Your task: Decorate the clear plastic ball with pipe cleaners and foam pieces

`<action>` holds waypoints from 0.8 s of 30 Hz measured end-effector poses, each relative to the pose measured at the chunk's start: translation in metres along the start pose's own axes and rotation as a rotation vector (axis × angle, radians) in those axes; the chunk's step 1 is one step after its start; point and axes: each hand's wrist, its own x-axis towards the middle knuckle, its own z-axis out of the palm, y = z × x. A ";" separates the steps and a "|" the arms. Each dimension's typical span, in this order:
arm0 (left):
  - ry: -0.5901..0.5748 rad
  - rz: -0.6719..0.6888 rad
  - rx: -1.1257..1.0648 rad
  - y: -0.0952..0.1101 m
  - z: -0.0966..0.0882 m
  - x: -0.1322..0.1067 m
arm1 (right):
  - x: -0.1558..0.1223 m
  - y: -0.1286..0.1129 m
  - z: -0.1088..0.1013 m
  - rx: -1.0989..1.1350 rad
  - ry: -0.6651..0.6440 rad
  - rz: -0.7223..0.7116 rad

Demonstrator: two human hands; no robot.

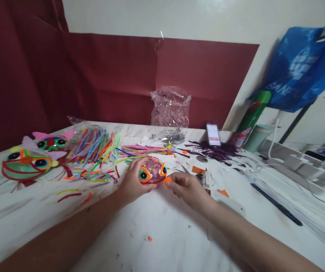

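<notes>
The left hand (132, 179) is curled around the decorated ball (154, 170) at the middle of the table (179, 241); the right hand (187, 187) pinches an orange piece (166, 182) just beside its right side; farther left lie colourful pipe cleaners (92, 146).

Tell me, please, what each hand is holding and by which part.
The left hand holds the decorated ball around its left side; the right hand pinches the orange piece by its right edge.

Your light is soft and rather dim, with glare high on the white wall (207, 17) and glints on the clear bag (170, 107); your forearms (236, 225) softly shade the worktop (176, 243), and wide-angle distortion stretches the edges.
</notes>
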 end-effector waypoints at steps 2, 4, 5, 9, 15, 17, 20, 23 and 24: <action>-0.008 0.022 0.018 0.002 0.001 -0.002 | -0.001 -0.001 0.001 0.050 0.051 0.039; -0.005 0.049 0.041 0.003 0.002 -0.003 | -0.002 0.001 0.003 0.081 0.073 0.074; -0.005 0.066 0.053 0.004 0.002 -0.004 | -0.003 0.002 0.004 0.091 0.074 0.089; -0.003 0.122 0.099 0.007 0.004 -0.006 | -0.004 0.004 0.008 0.146 0.095 0.133; -0.008 0.133 0.133 0.009 0.004 -0.007 | -0.003 0.002 0.016 0.218 0.133 0.161; -0.011 0.152 0.145 0.010 0.005 -0.008 | -0.002 0.004 0.017 0.207 0.139 0.137; -0.018 0.165 0.149 0.011 0.006 -0.010 | -0.001 0.007 0.017 0.205 0.142 0.105; -0.025 0.166 0.140 0.012 0.006 -0.010 | 0.001 0.008 0.017 0.199 0.138 0.094; -0.026 0.168 0.137 0.012 0.006 -0.010 | 0.001 0.008 0.017 0.189 0.135 0.092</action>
